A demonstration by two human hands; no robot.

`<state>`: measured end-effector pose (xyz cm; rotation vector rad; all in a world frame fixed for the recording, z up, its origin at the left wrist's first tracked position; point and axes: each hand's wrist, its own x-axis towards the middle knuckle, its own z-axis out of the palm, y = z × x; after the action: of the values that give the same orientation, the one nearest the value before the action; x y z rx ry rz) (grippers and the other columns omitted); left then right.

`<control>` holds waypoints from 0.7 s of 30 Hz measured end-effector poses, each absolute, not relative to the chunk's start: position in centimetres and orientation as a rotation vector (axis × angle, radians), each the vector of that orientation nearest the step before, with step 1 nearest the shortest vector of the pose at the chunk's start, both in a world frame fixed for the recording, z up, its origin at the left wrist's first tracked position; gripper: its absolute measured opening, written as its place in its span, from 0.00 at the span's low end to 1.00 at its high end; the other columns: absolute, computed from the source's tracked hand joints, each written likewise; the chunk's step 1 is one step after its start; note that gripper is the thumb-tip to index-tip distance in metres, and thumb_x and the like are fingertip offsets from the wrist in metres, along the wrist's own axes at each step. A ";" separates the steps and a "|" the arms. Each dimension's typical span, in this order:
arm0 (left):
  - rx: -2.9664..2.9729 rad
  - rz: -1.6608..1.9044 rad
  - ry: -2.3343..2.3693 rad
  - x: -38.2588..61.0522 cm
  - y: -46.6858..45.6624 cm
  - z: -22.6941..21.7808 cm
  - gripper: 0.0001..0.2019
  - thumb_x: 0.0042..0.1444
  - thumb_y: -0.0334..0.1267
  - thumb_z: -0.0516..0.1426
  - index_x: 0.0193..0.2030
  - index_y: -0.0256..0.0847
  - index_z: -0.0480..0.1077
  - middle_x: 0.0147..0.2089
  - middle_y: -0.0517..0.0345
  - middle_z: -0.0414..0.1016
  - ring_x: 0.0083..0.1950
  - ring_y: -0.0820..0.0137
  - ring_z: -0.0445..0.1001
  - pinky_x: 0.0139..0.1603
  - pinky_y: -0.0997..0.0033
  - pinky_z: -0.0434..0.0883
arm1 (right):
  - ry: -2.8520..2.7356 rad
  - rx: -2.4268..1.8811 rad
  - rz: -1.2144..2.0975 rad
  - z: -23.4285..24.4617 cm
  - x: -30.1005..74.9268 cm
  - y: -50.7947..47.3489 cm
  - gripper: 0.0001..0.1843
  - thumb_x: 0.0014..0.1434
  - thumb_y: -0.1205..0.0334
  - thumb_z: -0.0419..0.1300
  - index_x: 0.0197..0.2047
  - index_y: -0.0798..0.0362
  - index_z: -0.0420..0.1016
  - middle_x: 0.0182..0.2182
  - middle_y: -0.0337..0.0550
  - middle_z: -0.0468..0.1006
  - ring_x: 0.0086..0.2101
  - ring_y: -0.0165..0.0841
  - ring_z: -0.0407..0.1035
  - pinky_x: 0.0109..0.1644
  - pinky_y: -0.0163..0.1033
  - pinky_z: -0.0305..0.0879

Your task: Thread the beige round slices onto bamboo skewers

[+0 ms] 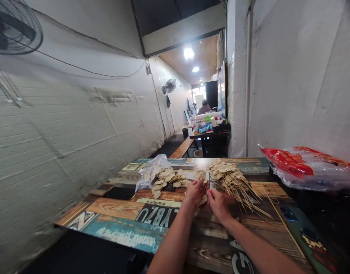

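My left hand (195,192) is closed on pale, flat round slices (200,174) that stick up past its fingertips. Close beside it, my right hand (219,204) pinches what looks like a thin wooden skewer, mostly hidden by the fingers. Below the hands a pale slice (203,200) shows in part. To the left lies a loose heap of similar slices (167,176), spilling from a clear plastic bag (155,165). On the right is a pile of skewered slices (222,170), their bare wooden sticks (250,195) fanning toward me.
The table (120,230) has a patchwork wood-print top. A dark flat object (119,193) lies at its left. Red and clear plastic packages (309,163) sit at the right, near a phone (287,214). Beyond are a bench (182,147), a cluttered table (210,134) and a seated person (204,109).
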<state>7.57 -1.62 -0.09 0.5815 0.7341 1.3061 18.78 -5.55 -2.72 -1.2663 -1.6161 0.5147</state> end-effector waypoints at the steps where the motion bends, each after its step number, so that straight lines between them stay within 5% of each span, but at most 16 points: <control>1: 0.585 1.320 0.748 7.7 -1.6 -0.1 0.17 0.39 0.39 0.72 0.30 0.36 0.71 0.31 0.52 0.77 0.32 0.69 0.77 0.35 0.71 0.73 | -1.604 -1.269 0.505 -2.8 18.7 -5.5 0.19 0.60 0.55 0.47 0.31 0.54 0.76 0.26 0.49 0.80 0.27 0.36 0.72 0.32 0.37 0.62; 11: 0.661 1.375 0.770 9.2 -2.2 -0.3 0.24 0.29 0.46 0.74 0.30 0.34 0.74 0.28 0.53 0.77 0.27 0.71 0.75 0.28 0.74 0.70 | -1.559 -1.260 0.532 -2.7 19.3 -5.2 0.18 0.59 0.53 0.47 0.28 0.52 0.73 0.22 0.46 0.78 0.24 0.35 0.69 0.30 0.36 0.61; 21: 0.528 1.609 0.700 5.1 -1.1 2.4 0.16 0.50 0.46 0.66 0.36 0.36 0.72 0.34 0.53 0.78 0.32 0.71 0.77 0.34 0.73 0.74 | -1.715 -1.142 0.628 -2.0 19.0 -7.0 0.23 0.61 0.48 0.48 0.27 0.53 0.76 0.24 0.46 0.80 0.26 0.35 0.70 0.30 0.35 0.62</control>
<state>5.08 -1.14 2.44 0.5276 0.6998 1.6091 19.01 -7.01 -2.05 -1.1416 -1.7150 0.6275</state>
